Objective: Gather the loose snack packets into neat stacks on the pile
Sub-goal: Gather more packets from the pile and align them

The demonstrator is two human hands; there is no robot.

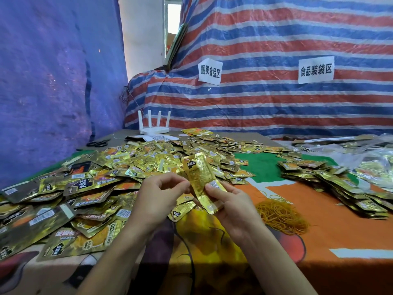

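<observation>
Fingers (pixel 170 179) of my left hand (pixel 161 194) and right hand (pixel 231 207) pinched one stack of gold foil snack packets (pixel 200 179) above the loose pile (pixel 102 182) on the table (pixel 319 209); two white paper signs (pixel 210 71) read 捆绑食品区 and 食品装袋区.

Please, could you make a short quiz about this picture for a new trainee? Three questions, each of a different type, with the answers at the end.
1. True or false: the left hand and the right hand both hold the gold packets.
2. What lies on the cloth just right of the hands? A) a tape roll B) a heap of rubber bands C) a knife
3. How many antennas does the white router have?
Key: 1 true; 2 B; 3 four.
</observation>
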